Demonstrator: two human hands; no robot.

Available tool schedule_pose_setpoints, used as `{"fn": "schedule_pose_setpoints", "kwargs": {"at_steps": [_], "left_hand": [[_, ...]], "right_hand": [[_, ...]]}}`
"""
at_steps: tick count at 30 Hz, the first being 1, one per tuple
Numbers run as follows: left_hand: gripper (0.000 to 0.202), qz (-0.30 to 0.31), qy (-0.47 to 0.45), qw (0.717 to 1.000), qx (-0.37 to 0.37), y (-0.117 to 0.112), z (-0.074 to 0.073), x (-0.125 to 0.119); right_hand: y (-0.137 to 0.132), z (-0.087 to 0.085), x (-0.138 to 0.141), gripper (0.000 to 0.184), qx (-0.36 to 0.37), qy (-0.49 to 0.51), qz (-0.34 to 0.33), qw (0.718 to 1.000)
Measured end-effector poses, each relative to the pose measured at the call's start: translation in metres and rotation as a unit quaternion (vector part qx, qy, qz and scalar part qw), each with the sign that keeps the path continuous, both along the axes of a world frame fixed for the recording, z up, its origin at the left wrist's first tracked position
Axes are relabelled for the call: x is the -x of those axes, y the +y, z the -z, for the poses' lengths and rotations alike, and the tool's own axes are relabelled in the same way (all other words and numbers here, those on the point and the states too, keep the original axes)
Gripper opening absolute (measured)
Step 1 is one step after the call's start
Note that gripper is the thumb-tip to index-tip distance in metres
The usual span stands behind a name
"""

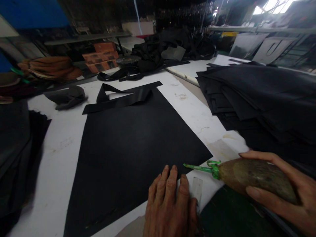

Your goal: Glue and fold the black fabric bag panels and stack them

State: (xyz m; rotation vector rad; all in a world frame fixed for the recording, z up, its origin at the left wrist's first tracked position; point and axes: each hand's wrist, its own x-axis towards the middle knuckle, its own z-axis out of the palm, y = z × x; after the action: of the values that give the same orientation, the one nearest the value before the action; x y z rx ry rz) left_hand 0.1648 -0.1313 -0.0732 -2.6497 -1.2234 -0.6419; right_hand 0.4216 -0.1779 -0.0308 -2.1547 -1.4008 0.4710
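My left hand (170, 200) lies flat, fingers stretched out, on the near edge of a black fabric panel (128, 148). In my right hand (283, 184) is a brownish squeeze bottle (254, 176) with a green nozzle (201, 168). The nozzle's tip points left, over the panel's edge near its right corner, just right of my left fingertips; whether it touches is unclear. A small clear plastic strip (197, 189) sits beside my left thumb. Across the panel's far end runs a black band with a looped strap (128, 100).
Stacked black sheets (259, 95) cover the right side of the white table (54, 164). Dark fabric (14, 158) lies at the left, a crumpled grey cloth (67, 97) behind it. Farther back are orange boxes (101, 57), a brown bundle (51, 67) and heaped black straps (168, 46).
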Motion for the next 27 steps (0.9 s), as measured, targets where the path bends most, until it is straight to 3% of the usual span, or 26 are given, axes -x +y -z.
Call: {"fn": "schedule_pose_setpoints", "kwargs": {"at_steps": [15, 27], "left_hand": [[0.035, 0.009, 0.016, 1.0, -0.002, 0.001, 0.004, 0.004], [0.034, 0.013, 0.015, 1.0, -0.008, 0.003, 0.003, 0.003]], "right_hand": [[0.003, -0.003, -0.004, 0.054, 0.01, 0.014, 0.019, 1.0], [0.004, -0.004, -0.012, 0.06, 0.024, 0.062, 0.084, 0.994]]}}
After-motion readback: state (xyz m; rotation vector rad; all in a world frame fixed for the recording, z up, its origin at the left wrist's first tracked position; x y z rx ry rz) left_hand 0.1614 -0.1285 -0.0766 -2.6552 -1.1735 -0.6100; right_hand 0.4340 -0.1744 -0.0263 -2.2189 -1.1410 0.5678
